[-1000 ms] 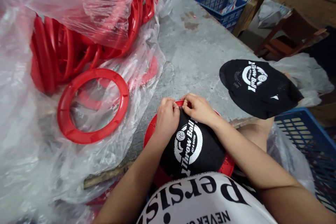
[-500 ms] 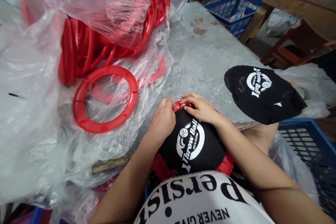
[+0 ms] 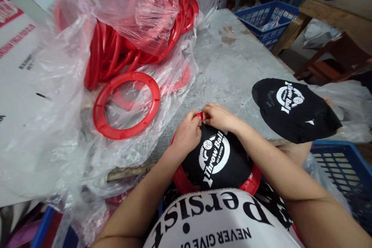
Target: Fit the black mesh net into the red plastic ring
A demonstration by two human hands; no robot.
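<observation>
A red plastic ring [image 3: 182, 180] rests against my body at the table's near edge, covered by a black mesh net [image 3: 216, 159] printed with a white "Throw Ball" logo. My left hand [image 3: 187, 135] and my right hand [image 3: 219, 118] meet at the ring's far rim, both pinching the net's edge against the red plastic there. The fingertips are curled tight. The ring's lower part is hidden by my shirt.
A loose red ring [image 3: 126, 104] lies on clear plastic sheeting [image 3: 43, 131] to the left, beside a bag of several red rings [image 3: 136, 31]. A pile of black nets [image 3: 293, 108] sits at right. Blue crates [image 3: 343, 170] stand lower right and far back [image 3: 266, 17]. The grey tabletop [image 3: 232, 62] runs between.
The view has tilted up and shifted left. My hands stay at the ring's far rim, drawn closer together on the net's edge.
</observation>
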